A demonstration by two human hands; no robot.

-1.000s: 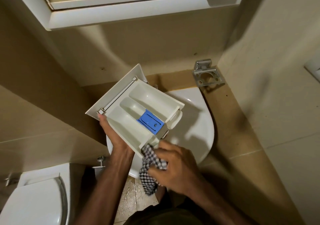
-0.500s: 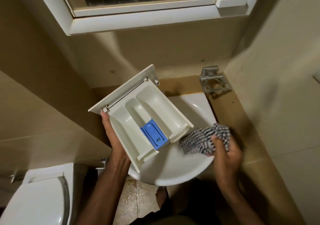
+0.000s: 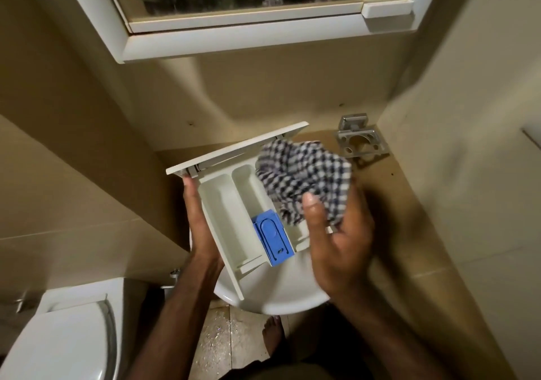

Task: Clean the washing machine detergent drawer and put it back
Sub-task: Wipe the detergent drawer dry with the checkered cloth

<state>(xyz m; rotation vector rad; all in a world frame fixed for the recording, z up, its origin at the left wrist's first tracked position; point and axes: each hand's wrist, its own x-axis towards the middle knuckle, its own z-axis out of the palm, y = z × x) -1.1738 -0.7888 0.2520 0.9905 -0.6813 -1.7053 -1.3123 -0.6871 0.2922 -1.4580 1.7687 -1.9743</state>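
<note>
1. Left hand (image 3: 202, 227) grips the detergent drawer (image 3: 234, 204) by its left wall, above the sink (image 3: 281, 297)
2. Right hand (image 3: 336, 242) pinches the checked cloth (image 3: 304, 174) over the drawer's right compartment
3. Risk: hard wiping could twist the one-handed drawer loose or dislodge the blue insert (image 3: 272, 236)

A white washbasin (image 3: 281, 297) juts out from a tan tiled ledge (image 3: 409, 233) in the corner. On the ledge near the back wall sits a metal holder (image 3: 360, 142) with round openings. Above hangs a white-framed mirror cabinet (image 3: 240, 42). At the lower left is a white toilet (image 3: 58, 338) with its lid down. A bare foot (image 3: 273, 332) stands on the speckled floor (image 3: 228, 338).
</note>
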